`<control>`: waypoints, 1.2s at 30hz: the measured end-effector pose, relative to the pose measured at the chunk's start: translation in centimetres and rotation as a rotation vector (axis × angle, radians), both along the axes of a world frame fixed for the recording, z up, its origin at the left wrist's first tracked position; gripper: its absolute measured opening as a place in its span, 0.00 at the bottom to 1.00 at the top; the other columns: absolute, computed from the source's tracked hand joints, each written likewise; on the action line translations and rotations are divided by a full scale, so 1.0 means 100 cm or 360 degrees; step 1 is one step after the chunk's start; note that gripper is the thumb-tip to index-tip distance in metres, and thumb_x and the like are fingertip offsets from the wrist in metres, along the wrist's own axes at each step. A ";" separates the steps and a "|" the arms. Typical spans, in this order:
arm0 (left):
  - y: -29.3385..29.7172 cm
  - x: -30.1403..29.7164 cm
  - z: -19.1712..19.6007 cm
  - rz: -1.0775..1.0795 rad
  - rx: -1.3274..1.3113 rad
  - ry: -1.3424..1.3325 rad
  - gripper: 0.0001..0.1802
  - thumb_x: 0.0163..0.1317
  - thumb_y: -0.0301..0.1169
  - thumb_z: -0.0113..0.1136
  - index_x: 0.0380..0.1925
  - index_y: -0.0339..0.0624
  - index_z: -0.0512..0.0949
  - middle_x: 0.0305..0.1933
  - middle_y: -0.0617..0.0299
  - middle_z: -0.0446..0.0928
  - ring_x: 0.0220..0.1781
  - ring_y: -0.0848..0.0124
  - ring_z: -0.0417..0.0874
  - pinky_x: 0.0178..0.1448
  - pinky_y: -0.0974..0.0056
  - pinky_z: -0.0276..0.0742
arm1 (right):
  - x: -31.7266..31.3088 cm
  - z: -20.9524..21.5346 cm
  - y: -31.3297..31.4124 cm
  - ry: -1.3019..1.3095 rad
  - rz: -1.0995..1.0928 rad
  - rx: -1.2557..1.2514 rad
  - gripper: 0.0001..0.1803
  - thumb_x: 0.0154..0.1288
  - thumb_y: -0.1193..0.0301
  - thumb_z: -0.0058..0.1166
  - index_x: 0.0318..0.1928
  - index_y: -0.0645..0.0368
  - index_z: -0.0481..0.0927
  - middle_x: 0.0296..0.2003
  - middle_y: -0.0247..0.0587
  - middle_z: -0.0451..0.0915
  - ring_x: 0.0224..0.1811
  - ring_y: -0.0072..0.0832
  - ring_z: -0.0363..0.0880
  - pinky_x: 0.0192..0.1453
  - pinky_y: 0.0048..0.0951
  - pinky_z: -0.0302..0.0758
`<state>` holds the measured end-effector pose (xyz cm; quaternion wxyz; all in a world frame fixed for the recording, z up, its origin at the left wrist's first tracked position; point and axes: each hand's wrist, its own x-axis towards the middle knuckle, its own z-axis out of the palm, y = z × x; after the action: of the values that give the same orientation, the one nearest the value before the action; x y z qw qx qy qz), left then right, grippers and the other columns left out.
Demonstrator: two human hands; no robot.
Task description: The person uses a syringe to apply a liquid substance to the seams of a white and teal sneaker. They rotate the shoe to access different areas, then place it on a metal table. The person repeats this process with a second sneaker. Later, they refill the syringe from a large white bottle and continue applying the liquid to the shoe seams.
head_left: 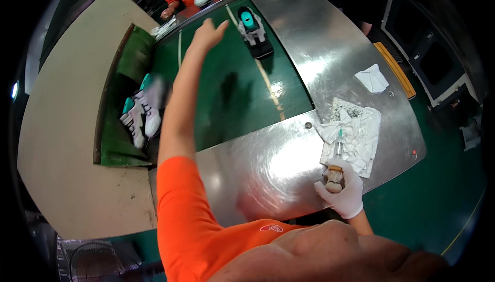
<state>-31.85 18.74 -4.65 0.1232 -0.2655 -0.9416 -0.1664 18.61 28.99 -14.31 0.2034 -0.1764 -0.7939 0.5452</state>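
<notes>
The steel table (268,168) fills the middle of the frame, and the green belt (227,91) runs through it from lower left toward the top centre. A white-and-teal shoe (253,32) sits on the belt in the upper middle, its long axis running up and down the frame, the teal opening toward the top. A second pair of shoes (140,117) lies at the left, in the green trough beside the belt.

My left hand (209,33) is stretched up the belt, bare, fingers spread and holding nothing. The shoe lies just to its right, near but apart; this is the hand by far the nearer to it.

My right hand (344,192), in a white glove, is at the lower right edge of the table, well apart from the shoe. It is closed around a syringe (337,153), which points up the frame, tip over the crumpled white rag (361,135). A smaller folded cloth (372,78) lies further up the right side.

At the top edge, another person's hand (167,13) rests by the belt's far end.
</notes>
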 end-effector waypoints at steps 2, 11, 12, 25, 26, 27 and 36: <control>0.071 -0.016 -0.005 0.0184 0.0063 -0.0268 0.57 0.53 0.68 0.54 0.62 0.22 0.59 0.61 0.32 0.68 0.64 0.44 0.71 0.66 0.52 0.68 | 0.001 -0.006 0.002 -0.0002 -0.0005 -0.0057 0.27 0.47 0.74 0.71 0.49 0.55 0.75 0.28 0.35 0.78 0.27 0.22 0.75 0.36 0.22 0.75; 0.092 0.031 -0.037 0.0159 0.0381 -0.0222 0.44 0.52 0.42 0.64 0.59 0.26 0.53 0.52 0.33 0.76 0.53 0.43 0.79 0.56 0.52 0.77 | -0.002 -0.011 0.010 0.0030 -0.0029 0.0227 0.24 0.47 0.69 0.70 0.47 0.54 0.76 0.33 0.42 0.80 0.34 0.36 0.81 0.41 0.30 0.77; 0.081 0.054 -0.034 0.0013 0.0414 -0.0135 0.39 0.51 0.45 0.67 0.51 0.29 0.58 0.48 0.29 0.76 0.50 0.38 0.79 0.52 0.49 0.77 | -0.004 -0.011 0.010 0.0057 -0.0037 0.0281 0.24 0.47 0.69 0.69 0.47 0.54 0.76 0.33 0.43 0.80 0.34 0.36 0.81 0.41 0.30 0.77; -0.203 0.379 0.002 -0.1313 -0.0414 0.0451 0.20 0.53 0.29 0.62 0.48 0.48 0.73 0.62 0.45 0.71 0.63 0.47 0.73 0.67 0.42 0.65 | 0.010 0.006 0.001 -0.0086 0.0091 -0.0436 0.27 0.51 0.78 0.65 0.52 0.59 0.70 0.35 0.34 0.77 0.34 0.19 0.75 0.38 0.21 0.75; -0.216 0.391 -0.008 -0.1324 -0.0385 0.0404 0.17 0.56 0.31 0.63 0.46 0.48 0.72 0.61 0.45 0.71 0.63 0.47 0.74 0.67 0.42 0.65 | 0.014 0.018 -0.002 -0.0081 0.0127 -0.0380 0.25 0.51 0.77 0.64 0.52 0.59 0.72 0.35 0.33 0.77 0.35 0.19 0.76 0.38 0.21 0.75; -0.224 0.398 -0.010 -0.1287 -0.0322 0.0391 0.17 0.56 0.31 0.63 0.46 0.49 0.72 0.61 0.45 0.71 0.63 0.47 0.74 0.67 0.42 0.65 | 0.017 0.018 0.002 -0.0024 0.0179 -0.0085 0.24 0.52 0.76 0.65 0.51 0.60 0.73 0.34 0.33 0.77 0.33 0.18 0.76 0.36 0.20 0.75; -0.240 0.410 -0.024 -0.1113 -0.0132 0.0305 0.14 0.51 0.31 0.67 0.40 0.56 0.80 0.63 0.56 0.72 0.65 0.56 0.72 0.67 0.45 0.66 | 0.009 0.073 0.008 -0.0575 0.0338 -0.0332 0.21 0.52 0.72 0.62 0.48 0.65 0.76 0.30 0.37 0.77 0.24 0.21 0.77 0.29 0.21 0.75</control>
<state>9.15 -5.23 -7.05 0.1357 -0.5906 -0.7840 -0.1345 19.48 29.78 -7.03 -0.0198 -0.2067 -0.7708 0.6023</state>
